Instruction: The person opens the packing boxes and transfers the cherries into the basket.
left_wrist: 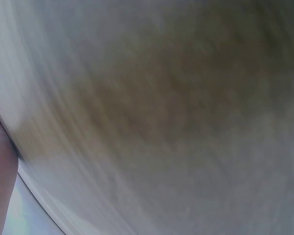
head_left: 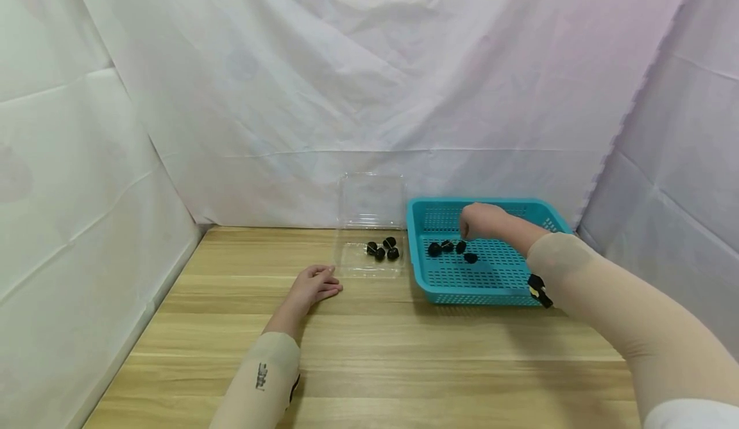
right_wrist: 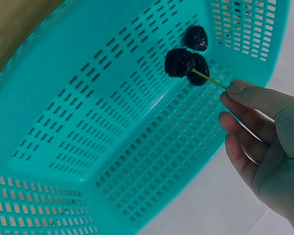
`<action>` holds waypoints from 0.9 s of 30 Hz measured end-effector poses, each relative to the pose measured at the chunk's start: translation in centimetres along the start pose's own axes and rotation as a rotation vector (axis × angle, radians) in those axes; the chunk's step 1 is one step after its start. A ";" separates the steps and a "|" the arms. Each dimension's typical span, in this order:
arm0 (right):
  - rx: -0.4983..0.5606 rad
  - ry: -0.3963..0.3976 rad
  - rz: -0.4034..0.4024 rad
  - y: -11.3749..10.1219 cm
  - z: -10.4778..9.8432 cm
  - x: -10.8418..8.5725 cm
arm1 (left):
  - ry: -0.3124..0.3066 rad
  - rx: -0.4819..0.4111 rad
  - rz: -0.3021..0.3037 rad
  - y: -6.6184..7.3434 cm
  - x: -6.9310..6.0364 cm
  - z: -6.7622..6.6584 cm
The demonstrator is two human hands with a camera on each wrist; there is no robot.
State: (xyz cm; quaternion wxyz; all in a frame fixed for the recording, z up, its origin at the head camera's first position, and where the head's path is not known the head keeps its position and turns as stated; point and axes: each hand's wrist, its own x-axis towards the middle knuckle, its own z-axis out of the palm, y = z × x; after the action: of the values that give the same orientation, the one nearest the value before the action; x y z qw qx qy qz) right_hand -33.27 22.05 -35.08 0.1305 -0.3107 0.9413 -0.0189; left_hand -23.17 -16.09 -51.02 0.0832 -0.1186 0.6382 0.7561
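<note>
Over the blue-green basket, my right hand is lowered toward several dark round pieces. The right wrist view shows that hand pinching a thin yellow-green stick between thumb and index finger; its far end meets a glossy black piece, with two others close by. My left hand rests on the table, fingers loosely extended, beside a clear plastic container holding several black pieces. Part of a left finger shows at the left wrist view's edge.
The container's clear lid stands raised against the white cloth at the back. Similar cloth hangs on both sides of the wooden table. The basket's raised rim stands just right of the container.
</note>
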 end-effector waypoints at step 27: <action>-0.043 -0.169 0.029 2.7 2.6 1.9 | 0.000 0.001 -0.014 0.0 -0.2 0.3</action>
State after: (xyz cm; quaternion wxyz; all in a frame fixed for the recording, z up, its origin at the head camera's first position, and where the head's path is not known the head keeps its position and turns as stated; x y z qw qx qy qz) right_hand -35.61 23.25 -38.34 0.2029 -0.3004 0.9315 0.0293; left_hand -23.02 -15.81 -50.96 0.0889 -0.1229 0.6379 0.7550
